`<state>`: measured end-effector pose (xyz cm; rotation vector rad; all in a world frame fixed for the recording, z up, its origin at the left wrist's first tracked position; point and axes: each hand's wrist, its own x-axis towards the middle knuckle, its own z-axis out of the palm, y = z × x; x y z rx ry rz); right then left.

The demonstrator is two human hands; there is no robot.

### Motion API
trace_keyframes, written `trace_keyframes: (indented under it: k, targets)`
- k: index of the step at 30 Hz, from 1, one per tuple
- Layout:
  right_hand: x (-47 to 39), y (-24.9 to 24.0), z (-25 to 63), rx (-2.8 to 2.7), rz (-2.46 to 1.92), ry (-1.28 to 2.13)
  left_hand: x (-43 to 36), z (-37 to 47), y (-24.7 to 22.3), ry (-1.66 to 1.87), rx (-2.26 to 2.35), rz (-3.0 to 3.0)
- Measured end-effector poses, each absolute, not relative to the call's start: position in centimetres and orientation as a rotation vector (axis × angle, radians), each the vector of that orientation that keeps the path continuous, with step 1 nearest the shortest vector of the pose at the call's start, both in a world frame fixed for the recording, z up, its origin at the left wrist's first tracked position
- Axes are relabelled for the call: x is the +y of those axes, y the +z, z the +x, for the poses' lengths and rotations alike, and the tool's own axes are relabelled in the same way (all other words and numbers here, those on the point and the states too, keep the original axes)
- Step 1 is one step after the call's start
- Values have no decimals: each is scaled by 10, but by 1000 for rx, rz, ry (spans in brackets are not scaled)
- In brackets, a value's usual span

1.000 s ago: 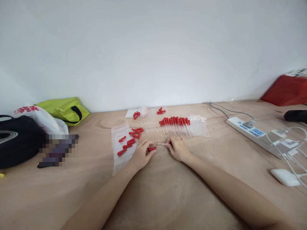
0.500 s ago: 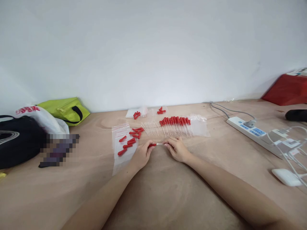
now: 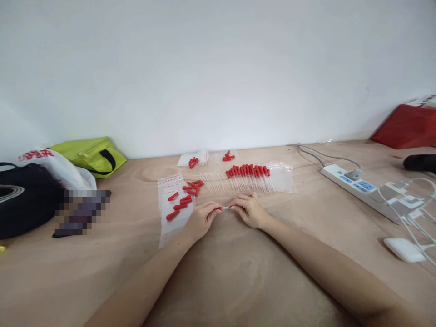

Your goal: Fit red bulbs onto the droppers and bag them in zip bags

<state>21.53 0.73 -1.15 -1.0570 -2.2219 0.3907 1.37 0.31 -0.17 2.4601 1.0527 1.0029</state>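
— While both forearms run up from the bottom edge, where do the hands meet?

— Just below the middle of the frame. The left hand is curled, its fingertips pinched on a red rubber bulb, of which only a sliver shows. The right hand is curled too, fingertips closed on a thin clear glass tube that bridges the small gap between the two hands. Bulb and tube meet end to end; whether the tube sits inside the bulb I cannot tell.

— And what lies around them?

— Directly above the right hand, a row of finished droppers with red bulbs, lying side by side on the wooden tabletop. Left of that row, a few bare glass tubes. Above and left of the left hand, loose red bulbs are scattered on a stack of clear zip bags. More bulbs lie further up, near the wall.

— The edges of the frame?

— At the left, a lime-green bag, a white plastic bag and a black bag. At the right, a white power strip with plugs and cables, a white adapter below it, and a red box in the upper right corner.
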Motion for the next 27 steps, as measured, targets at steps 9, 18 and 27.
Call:
trace_keyframes:
  k: [9, 18, 27]
  targets:
    - [5, -9, 217, -2335, -1077, 153, 0, 13, -2, 895, 1021, 2592]
    - [-1, -8, 212, -2353, -1163, 126, -1, 11, -2, 897, 1010, 2687]
    - [-3, -4, 211, -2400, -1158, 194, -3, 11, -2, 851, 997, 2716]
